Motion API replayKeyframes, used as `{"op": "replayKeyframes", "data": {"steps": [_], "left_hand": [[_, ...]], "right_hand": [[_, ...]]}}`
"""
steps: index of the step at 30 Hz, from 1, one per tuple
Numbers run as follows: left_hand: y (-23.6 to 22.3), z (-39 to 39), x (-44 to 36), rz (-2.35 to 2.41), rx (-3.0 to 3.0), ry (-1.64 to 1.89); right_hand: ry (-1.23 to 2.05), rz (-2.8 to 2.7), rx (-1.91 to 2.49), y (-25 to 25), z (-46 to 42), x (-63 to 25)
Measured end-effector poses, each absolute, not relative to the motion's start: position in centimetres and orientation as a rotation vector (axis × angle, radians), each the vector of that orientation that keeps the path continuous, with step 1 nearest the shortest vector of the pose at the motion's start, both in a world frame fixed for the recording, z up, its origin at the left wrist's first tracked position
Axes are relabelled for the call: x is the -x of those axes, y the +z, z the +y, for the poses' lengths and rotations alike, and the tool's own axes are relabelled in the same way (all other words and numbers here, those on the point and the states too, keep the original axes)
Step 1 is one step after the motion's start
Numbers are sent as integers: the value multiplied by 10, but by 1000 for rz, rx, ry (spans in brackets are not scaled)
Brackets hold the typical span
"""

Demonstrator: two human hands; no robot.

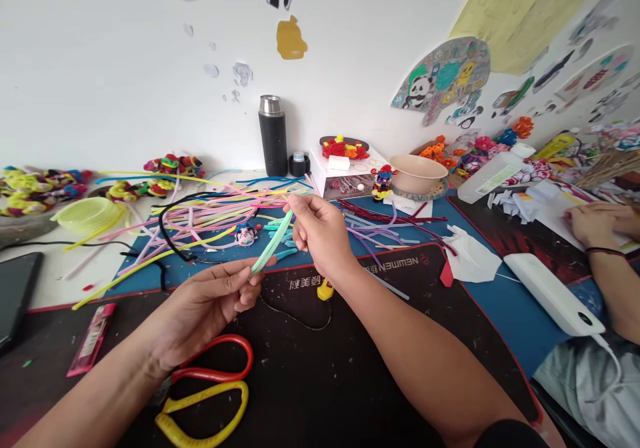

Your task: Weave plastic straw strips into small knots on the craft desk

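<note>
A light green strip, apparently pipe cleaner folded or bundled [273,244], stretches slantwise between my two hands above the black mat. My left hand [217,295] pinches its lower end between thumb and fingers. At the upper end, my right hand [320,225] grips it, fingers curled. Just behind the strip lie short teal pipe cleaner pieces [285,231] and a small doll-like figure [245,235]. Scissors [210,375] with one red and one yellow handle rest below my left hand, their blades mostly hidden by my wrist.
Pink and yellow pipe cleaners [210,218] spread across the blue mat. At the wall stand a black thermos [273,135] and a beige bowl [419,173]. A white power bank [554,295] lies right, near another person's hand [595,225]. A dark phone [19,298] lies left.
</note>
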State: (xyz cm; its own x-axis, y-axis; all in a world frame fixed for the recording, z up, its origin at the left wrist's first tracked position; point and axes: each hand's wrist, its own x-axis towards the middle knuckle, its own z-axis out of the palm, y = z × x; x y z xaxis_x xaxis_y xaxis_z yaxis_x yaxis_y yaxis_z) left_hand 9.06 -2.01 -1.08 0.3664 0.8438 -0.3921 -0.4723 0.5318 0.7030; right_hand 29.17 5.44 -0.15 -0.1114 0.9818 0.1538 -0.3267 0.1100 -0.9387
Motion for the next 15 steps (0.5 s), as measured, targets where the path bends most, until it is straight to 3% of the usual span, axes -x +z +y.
{"op": "replayKeyframes", "data": {"steps": [15], "left_hand": [[-9,-21,-95,981,-595,830]], "right_hand": [[1349,-1115,804,1,52,-292]]}}
